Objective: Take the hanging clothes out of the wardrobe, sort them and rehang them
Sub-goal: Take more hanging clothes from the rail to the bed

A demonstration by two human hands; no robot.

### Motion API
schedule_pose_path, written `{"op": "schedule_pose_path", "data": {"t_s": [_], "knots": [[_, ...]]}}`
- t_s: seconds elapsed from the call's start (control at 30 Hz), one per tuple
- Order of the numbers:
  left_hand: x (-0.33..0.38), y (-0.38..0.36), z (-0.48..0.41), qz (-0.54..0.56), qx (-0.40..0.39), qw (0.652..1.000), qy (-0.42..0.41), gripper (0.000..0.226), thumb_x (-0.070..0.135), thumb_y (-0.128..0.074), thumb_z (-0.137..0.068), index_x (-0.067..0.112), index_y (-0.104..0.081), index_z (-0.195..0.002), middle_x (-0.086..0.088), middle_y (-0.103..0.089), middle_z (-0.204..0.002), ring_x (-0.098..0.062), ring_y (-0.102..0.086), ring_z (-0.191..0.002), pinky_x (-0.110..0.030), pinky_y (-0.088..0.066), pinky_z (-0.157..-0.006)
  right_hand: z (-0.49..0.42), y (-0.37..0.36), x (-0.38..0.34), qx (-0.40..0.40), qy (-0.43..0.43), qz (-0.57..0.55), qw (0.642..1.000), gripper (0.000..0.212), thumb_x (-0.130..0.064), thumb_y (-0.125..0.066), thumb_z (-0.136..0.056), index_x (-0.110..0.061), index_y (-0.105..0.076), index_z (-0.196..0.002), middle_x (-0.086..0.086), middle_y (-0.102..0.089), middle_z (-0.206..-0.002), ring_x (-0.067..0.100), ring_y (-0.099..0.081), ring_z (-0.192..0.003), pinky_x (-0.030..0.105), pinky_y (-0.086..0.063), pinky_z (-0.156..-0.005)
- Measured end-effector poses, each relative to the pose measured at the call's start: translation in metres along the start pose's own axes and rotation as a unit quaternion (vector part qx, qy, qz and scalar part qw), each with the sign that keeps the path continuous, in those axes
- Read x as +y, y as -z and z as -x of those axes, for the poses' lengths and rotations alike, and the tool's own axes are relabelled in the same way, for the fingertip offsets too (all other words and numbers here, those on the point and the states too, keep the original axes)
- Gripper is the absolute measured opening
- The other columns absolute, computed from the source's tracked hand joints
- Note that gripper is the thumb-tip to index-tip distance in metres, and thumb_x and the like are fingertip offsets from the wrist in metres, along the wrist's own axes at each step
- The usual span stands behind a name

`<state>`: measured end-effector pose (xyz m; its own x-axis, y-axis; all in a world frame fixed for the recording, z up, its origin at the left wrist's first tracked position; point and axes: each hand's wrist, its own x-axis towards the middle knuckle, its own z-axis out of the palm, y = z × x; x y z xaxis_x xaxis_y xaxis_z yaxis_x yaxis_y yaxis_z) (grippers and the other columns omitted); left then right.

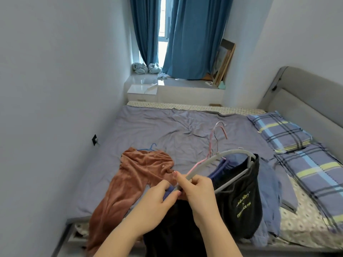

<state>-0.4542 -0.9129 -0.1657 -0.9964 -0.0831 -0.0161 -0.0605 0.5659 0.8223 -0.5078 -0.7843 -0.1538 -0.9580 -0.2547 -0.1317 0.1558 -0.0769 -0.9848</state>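
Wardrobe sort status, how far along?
Done: clothes are out on the bed; a brown garment lies flat with a blue hanger at its top. In hand: the left hand and right hand hold the grey hanger, which carries a black garment. Left: blue clothes and pink hangers lie unsorted; no wardrobe in view, so nothing shows as rehung.

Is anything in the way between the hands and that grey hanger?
Nothing visible. The right hand grips the grey hanger by one arm; the left hand pinches blue cloth at its end. A pink hanger lies against it, beside the black garment hung on it.
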Motion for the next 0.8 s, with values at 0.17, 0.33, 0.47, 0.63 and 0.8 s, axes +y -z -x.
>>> {"op": "schedule_pose_path", "data": {"t_s": [0.17,0.33,0.47,0.63,0.8], "knots": [[-0.019,0.041,0.022,0.049,0.01,0.999,-0.001,0.02,0.038,-0.059,-0.091,0.02,-0.054,-0.086,0.015,-0.057,-0.068,0.003,-0.043,-0.059,-0.015,-0.035,-0.058,0.013,-0.039,0.008,-0.037,-0.02,-0.03,0.999,0.029,-0.022,-0.065,-0.09,0.003,-0.072,-0.075,0.019,-0.072,-0.078,0.026,-0.067,-0.073,0.036,-0.058,-0.07],[-0.034,0.062,0.033,0.093,-0.002,0.996,0.012,0.027,0.044,-0.073,-0.077,0.027,-0.053,-0.082,0.017,-0.071,-0.094,0.006,-0.062,-0.083,-0.019,-0.048,-0.075,0.023,-0.066,0.028,-0.001,-0.053,-0.1,0.994,0.027,-0.022,-0.064,-0.089,0.004,-0.07,-0.087,0.028,-0.064,-0.076,0.029,-0.057,-0.07,0.036,-0.05,-0.063],[-0.043,0.076,0.039,0.025,-0.018,1.0,-0.001,0.026,0.042,-0.075,-0.077,0.03,-0.053,-0.082,0.031,-0.064,-0.083,0.011,-0.058,-0.075,-0.01,-0.04,-0.064,0.02,-0.079,0.038,-0.004,-0.024,-0.074,0.997,0.033,-0.03,-0.071,-0.08,0.002,-0.069,-0.086,0.013,-0.059,-0.064,0.025,-0.054,-0.063,0.033,-0.046,-0.059],[-0.058,0.089,0.038,-0.001,-0.027,1.0,0.005,0.012,0.04,-0.066,-0.084,0.037,-0.054,-0.083,0.02,-0.059,-0.071,0.0,-0.048,-0.059,-0.02,-0.038,-0.06,0.011,-0.088,0.035,-0.009,0.069,0.132,0.989,0.03,-0.034,-0.069,-0.082,-0.005,-0.073,-0.076,0.0,-0.065,-0.075,0.009,-0.062,-0.067,0.022,-0.048,-0.059],[-0.066,0.11,0.03,0.016,-0.017,1.0,-0.005,0.006,0.035,-0.064,-0.089,0.031,-0.06,-0.087,0.018,-0.056,-0.071,0.0,-0.046,-0.062,-0.02,-0.036,-0.061,-0.015,-0.091,0.011,-0.014,-0.109,-0.276,0.955,0.023,-0.029,-0.061,-0.086,-0.007,-0.057,-0.092,0.006,-0.055,-0.073,0.008,-0.032,-0.036,0.02,-0.031,-0.034]]}}
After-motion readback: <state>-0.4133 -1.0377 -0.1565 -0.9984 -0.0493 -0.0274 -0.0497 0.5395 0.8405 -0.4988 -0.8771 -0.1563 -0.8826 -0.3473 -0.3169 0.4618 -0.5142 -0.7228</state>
